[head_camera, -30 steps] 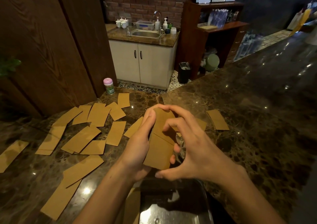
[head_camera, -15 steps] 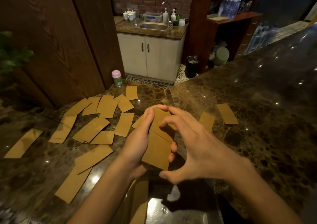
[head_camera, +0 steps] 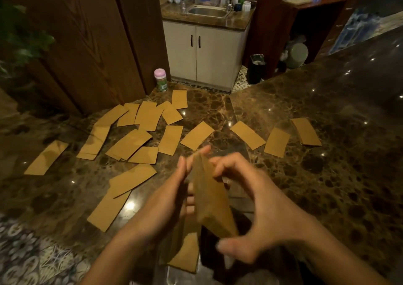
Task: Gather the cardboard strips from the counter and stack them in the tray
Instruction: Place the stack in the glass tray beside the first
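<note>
tray (head_camera: 218, 269) below my wrists, one strip in it | my left hand (head_camera: 168, 199) and right hand (head_camera: 257, 208) clamp the bundle of strips (head_camera: 209, 199) edgewise | risk: loose pinch fans it | loose strips (head_camera: 130, 143) scattered on surface (head_camera: 327, 186) beyond

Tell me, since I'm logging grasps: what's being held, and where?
A bunch of cardboard strips, held between both hands: the left hand against its left face, the right hand spanning its top and bottom ends.
</note>
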Demonstrator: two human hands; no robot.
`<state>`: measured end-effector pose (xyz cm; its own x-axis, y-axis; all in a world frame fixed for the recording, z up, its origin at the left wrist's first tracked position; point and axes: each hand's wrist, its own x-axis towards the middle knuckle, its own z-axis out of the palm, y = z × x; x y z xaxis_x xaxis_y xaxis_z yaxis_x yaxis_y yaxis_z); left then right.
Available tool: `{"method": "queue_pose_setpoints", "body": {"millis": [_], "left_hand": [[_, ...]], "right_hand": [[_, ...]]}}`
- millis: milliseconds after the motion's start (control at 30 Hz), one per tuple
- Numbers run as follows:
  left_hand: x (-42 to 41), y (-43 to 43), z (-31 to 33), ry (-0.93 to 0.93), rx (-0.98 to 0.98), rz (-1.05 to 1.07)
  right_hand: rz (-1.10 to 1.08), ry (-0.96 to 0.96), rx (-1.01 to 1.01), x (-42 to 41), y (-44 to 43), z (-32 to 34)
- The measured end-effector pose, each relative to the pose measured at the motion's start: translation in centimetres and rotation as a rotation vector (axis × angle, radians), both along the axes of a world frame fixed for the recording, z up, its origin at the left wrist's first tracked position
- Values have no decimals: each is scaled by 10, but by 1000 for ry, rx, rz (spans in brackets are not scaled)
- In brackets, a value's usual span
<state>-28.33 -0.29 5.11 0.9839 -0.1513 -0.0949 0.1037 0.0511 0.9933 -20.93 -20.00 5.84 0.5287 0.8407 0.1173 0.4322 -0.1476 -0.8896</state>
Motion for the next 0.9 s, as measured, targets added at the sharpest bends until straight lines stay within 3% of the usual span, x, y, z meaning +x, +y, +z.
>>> {"method": "queue_pose_setpoints", "body": {"millis": [67, 133, 167, 233, 333, 400, 500, 633, 900], "left_hand": [[-7, 29, -41, -53, 282, 2], [-9, 45, -83, -48, 616, -119], [-24, 44, -90, -80, 807, -30], [-59, 32, -85, -247, 1036, 85], [-73, 19, -78, -360, 1069, -31], [-64, 24, -83, -347, 1146, -205], [-58, 23, -88, -287, 1317, -339], [-49, 5, -83, -131, 1348, -464], [-50, 3, -90, -244, 1413, -440]], "right_hand": [[45, 186, 13, -5, -12, -2], [112, 291, -127, -8, -28, -3], [123, 323, -227, -9, -36, -4], [172, 222, -405, -8, -44, -14], [291, 26, -755, -12, -39, -39], [336, -99, -840, -15, -30, -53], [288, -228, -858, -20, -18, -69], [273, -354, -931, -32, -3, -88], [207, -333, -923, -47, -5, -102]]}}
